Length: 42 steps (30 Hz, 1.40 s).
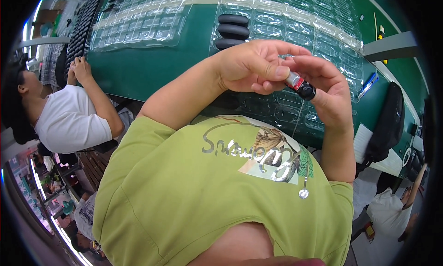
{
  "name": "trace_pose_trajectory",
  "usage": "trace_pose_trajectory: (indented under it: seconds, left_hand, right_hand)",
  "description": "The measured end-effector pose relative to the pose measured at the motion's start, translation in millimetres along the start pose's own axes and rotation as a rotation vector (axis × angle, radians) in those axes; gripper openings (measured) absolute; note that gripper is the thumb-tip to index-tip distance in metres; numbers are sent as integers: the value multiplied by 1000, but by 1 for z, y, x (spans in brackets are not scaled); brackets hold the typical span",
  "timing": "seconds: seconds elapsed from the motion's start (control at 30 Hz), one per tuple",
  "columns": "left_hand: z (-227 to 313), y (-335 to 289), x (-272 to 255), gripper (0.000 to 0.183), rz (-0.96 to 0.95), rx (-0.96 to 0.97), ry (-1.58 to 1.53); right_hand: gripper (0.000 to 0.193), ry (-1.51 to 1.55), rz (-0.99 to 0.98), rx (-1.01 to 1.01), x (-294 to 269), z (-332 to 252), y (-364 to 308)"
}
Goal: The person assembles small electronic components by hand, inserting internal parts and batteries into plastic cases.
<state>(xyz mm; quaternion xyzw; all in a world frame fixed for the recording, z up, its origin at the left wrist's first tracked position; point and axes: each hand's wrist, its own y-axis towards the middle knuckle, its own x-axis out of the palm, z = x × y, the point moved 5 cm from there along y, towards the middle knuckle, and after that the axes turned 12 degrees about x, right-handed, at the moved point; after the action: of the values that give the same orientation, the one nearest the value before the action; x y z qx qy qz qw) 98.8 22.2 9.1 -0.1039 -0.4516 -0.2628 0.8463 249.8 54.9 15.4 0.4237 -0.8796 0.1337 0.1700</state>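
Between my two hands, above the clear plastic trays, is a small cylinder with a silver end, a red band and a black end. My left hand is closed, its thumb pressed on the silver end. From the other side my right hand curls round it, with the thumb against the black end and the fingers arched over toward my left fingers. Just beyond my left hand, several black rounded pieces sit in a column of the clear tray.
More clear trays lie on the green table. At the left a person in white works at the same table. To the right are a grey bracket, a blue-edged item and a black bag.
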Motion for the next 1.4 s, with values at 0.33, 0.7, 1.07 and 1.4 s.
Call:
trace_pose_trajectory:
  seconds: [0.33, 0.7, 1.07, 1.4]
  left_hand:
    - [-12, 3, -5, 76, -13, 17, -81]
    - [-26, -3, -13, 70, 138, -5, -237]
    - [-19, -2, -8, 94, 15, -12, -72]
    - [45, -31, -3, 80, 59, 231, 1980]
  right_hand:
    - [44, -252, 0, -99, 9, -9, -4]
    - [45, -1009, 231, -608, 32, -33, -25]
    - [64, -838, 131, -422, 24, -19, -13]
    - [64, -315, 339, -150, -8, -19, -17]
